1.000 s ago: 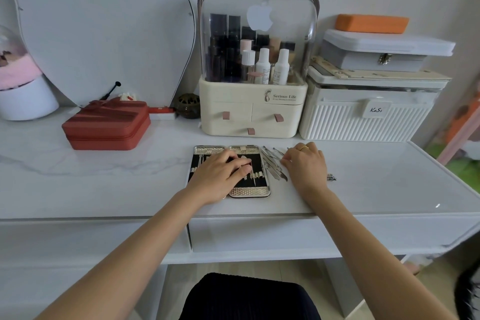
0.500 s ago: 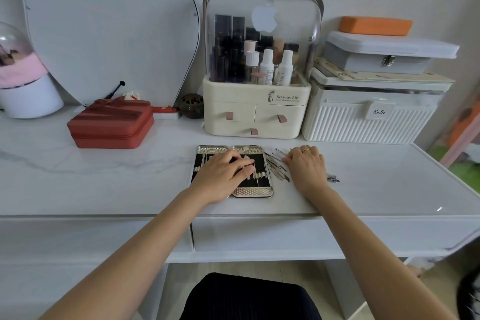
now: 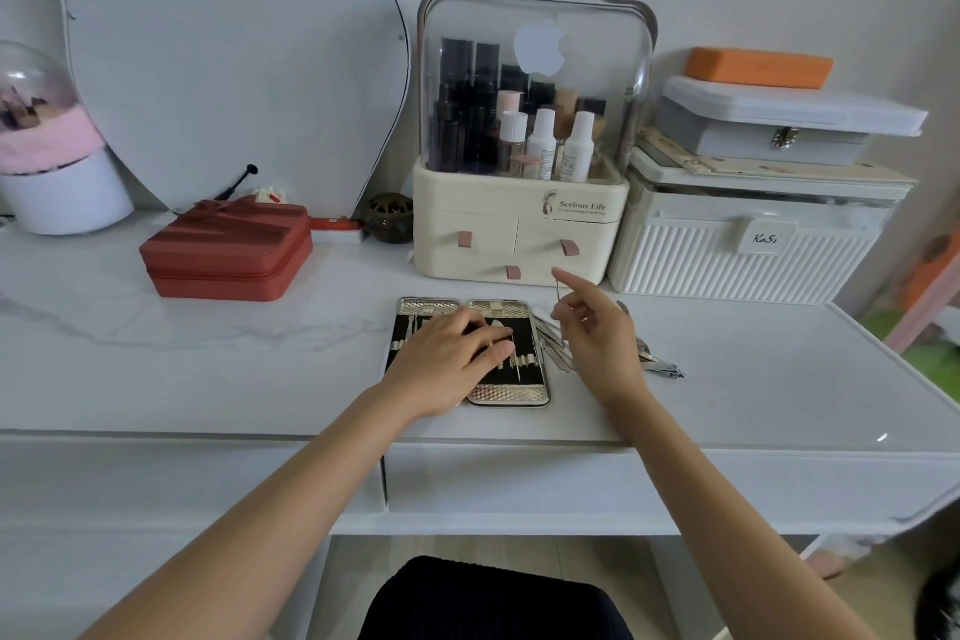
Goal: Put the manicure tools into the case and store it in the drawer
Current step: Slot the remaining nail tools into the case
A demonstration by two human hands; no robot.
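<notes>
The white marble-look table [image 3: 208, 353] carries everything, with its drawer [image 3: 597, 489] front just below the edge, nearer the person than both hands. Far beyond the fingers, against the wall, stands a curved mirror [image 3: 223, 57]. Straight beyond the right hand's fingers sits a cream cosmetic organiser [image 3: 524, 234] with a clear domed lid and bottles inside; to its right is a ribbed white box [image 3: 748, 250] with a grey latch box [image 3: 779, 125] and an orange block [image 3: 758, 67] stacked on it. Well off to the left of the left fingers lies a red zip case [image 3: 228, 252], and farther left a domed white pot [image 3: 57, 172] with pink filling.

The manicure case [image 3: 511, 387] lies open and flat on the table, its two gold-edged halves side by side, directly under the left hand [image 3: 447, 353]. That hand rests on the case with fingers spread fairly straight, pressing on the black lining where a few tools sit in their loops.

The right hand [image 3: 602, 333] is raised just right of the case, thumb and a finger pinching a thin metal tool [image 3: 560, 309] held roughly upright, the index finger pointing outward. Below and beside those fingers, loose manicure tools [image 3: 556, 353] lie on the table, with nail clippers [image 3: 665, 369] to the right.
</notes>
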